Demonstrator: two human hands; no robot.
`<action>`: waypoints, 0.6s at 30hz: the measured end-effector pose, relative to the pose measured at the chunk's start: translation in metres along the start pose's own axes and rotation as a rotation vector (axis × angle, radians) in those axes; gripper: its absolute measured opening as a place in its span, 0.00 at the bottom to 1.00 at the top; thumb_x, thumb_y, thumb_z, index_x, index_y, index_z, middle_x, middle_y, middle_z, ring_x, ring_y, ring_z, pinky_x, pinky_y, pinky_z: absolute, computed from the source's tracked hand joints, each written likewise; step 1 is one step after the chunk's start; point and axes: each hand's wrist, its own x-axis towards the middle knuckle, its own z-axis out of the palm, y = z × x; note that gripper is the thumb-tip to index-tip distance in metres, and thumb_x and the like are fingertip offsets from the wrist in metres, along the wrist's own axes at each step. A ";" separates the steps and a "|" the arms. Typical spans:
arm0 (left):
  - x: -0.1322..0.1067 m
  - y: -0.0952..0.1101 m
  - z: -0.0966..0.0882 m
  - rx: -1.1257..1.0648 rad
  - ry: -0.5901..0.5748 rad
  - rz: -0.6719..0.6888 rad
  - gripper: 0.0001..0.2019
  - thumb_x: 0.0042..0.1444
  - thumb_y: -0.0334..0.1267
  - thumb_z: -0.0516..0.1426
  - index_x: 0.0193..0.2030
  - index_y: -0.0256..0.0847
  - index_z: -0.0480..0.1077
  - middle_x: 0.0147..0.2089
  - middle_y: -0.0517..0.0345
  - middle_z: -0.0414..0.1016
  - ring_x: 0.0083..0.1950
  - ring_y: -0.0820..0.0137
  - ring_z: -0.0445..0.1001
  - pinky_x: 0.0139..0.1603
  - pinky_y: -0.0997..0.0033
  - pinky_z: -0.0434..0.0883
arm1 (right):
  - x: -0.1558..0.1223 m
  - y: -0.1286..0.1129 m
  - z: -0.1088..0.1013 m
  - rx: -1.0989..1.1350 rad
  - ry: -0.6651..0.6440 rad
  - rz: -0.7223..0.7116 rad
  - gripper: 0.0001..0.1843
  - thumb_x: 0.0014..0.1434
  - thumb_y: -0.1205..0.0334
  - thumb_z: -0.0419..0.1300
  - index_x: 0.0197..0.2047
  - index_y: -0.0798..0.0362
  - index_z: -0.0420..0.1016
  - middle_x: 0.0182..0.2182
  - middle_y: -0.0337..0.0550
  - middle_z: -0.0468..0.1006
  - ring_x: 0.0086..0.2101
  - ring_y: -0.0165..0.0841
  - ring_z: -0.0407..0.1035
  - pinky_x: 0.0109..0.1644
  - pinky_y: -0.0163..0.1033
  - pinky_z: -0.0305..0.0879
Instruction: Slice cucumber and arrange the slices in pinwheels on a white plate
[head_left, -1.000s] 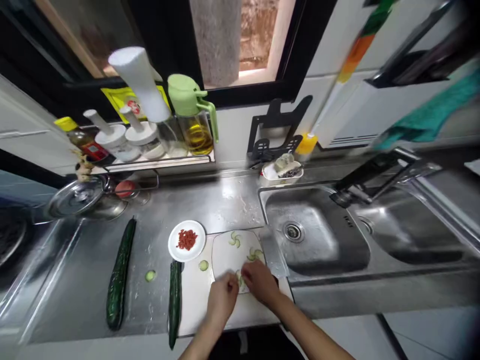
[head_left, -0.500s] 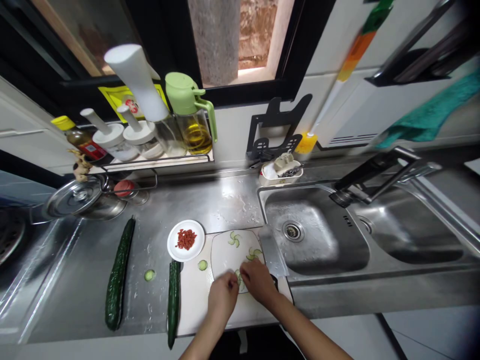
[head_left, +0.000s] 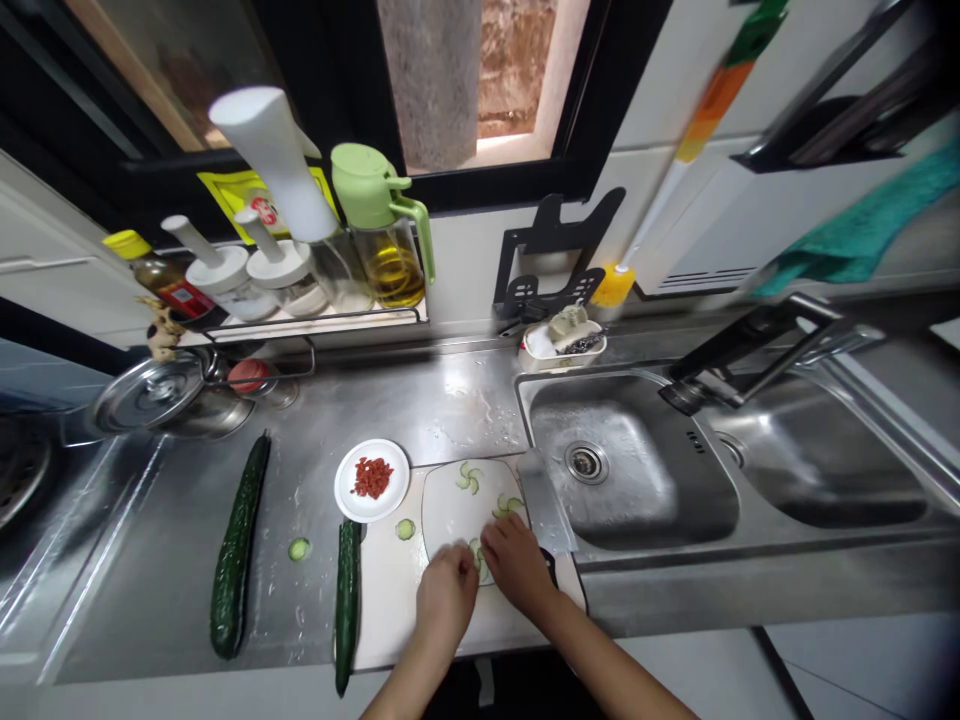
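My left hand (head_left: 448, 592) is closed in a pinch at the near edge of a white squarish plate (head_left: 446, 510). Its fingertips touch or nearly touch thin cucumber slices (head_left: 478, 556) arranged there; whatever it pinches is hidden. Across those slices, my right hand (head_left: 517, 562) has its fingers curled down and pressed together, also hiding what is in them. Two more pinwheels of cucumber slices lie on the plate, one at the far edge (head_left: 469, 478) and one by the right edge (head_left: 508, 505). Beneath the plate is a pale cutting board (head_left: 390, 620).
A cleaver (head_left: 546, 505) lies right of the plate, beside the sink (head_left: 630, 460). Left are a cut cucumber (head_left: 347, 605), a whole cucumber (head_left: 240, 550), cucumber rounds (head_left: 405, 529) and a white dish (head_left: 343, 490) of red bits. Behind stands a condiment shelf (head_left: 322, 322).
Both hands stay at the near slices, with only slight finger movement. My left hand has shifted a little to the right; the plate and the other things have not moved.
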 end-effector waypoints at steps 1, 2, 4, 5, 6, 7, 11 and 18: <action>0.000 0.001 -0.001 0.014 0.009 0.000 0.07 0.53 0.30 0.52 0.36 0.41 0.70 0.35 0.57 0.72 0.36 0.71 0.71 0.39 0.75 0.63 | 0.000 0.001 0.001 -0.003 0.013 -0.009 0.03 0.58 0.66 0.57 0.32 0.51 0.70 0.35 0.41 0.72 0.41 0.36 0.62 0.41 0.39 0.54; -0.001 0.001 -0.001 0.026 0.016 0.003 0.08 0.53 0.30 0.52 0.37 0.42 0.70 0.36 0.57 0.72 0.37 0.71 0.71 0.39 0.75 0.63 | -0.001 0.002 0.002 -0.005 0.025 -0.016 0.03 0.58 0.66 0.57 0.31 0.52 0.70 0.34 0.41 0.72 0.40 0.36 0.62 0.41 0.39 0.55; -0.002 0.001 -0.002 0.044 0.018 0.010 0.08 0.53 0.31 0.52 0.38 0.42 0.71 0.38 0.56 0.71 0.38 0.71 0.71 0.40 0.75 0.64 | -0.001 0.003 0.005 -0.007 0.043 -0.025 0.05 0.58 0.65 0.57 0.30 0.52 0.70 0.34 0.41 0.72 0.40 0.35 0.62 0.41 0.39 0.55; -0.002 0.001 -0.001 0.053 0.014 0.010 0.08 0.54 0.32 0.52 0.37 0.42 0.71 0.38 0.55 0.71 0.38 0.71 0.72 0.40 0.75 0.64 | -0.002 0.003 0.005 -0.008 0.048 -0.028 0.05 0.58 0.65 0.57 0.30 0.52 0.71 0.33 0.41 0.72 0.40 0.35 0.63 0.41 0.39 0.55; -0.003 0.000 -0.001 0.061 0.011 0.009 0.08 0.55 0.32 0.51 0.35 0.42 0.72 0.38 0.55 0.71 0.38 0.71 0.72 0.40 0.75 0.64 | -0.002 0.004 0.006 -0.009 0.051 -0.030 0.05 0.58 0.65 0.57 0.30 0.52 0.71 0.33 0.41 0.72 0.39 0.35 0.63 0.41 0.39 0.55; -0.003 0.000 0.000 0.066 0.008 0.007 0.08 0.55 0.32 0.51 0.35 0.42 0.72 0.37 0.55 0.70 0.38 0.71 0.72 0.40 0.75 0.64 | -0.002 0.004 0.006 -0.010 0.052 -0.031 0.05 0.58 0.65 0.57 0.30 0.52 0.71 0.32 0.41 0.72 0.39 0.36 0.63 0.40 0.39 0.55; -0.004 -0.003 0.002 0.048 0.013 0.024 0.09 0.55 0.33 0.51 0.34 0.43 0.73 0.36 0.55 0.71 0.36 0.71 0.72 0.40 0.74 0.65 | -0.005 0.003 0.002 0.009 0.044 -0.046 0.05 0.58 0.66 0.57 0.30 0.52 0.72 0.32 0.41 0.72 0.40 0.36 0.62 0.41 0.39 0.55; 0.000 -0.030 -0.026 -0.096 0.217 0.085 0.11 0.56 0.36 0.50 0.32 0.41 0.73 0.35 0.53 0.73 0.37 0.68 0.72 0.42 0.71 0.67 | -0.015 0.008 -0.018 0.063 0.025 0.004 0.09 0.60 0.67 0.52 0.32 0.52 0.73 0.33 0.42 0.73 0.40 0.36 0.62 0.41 0.39 0.55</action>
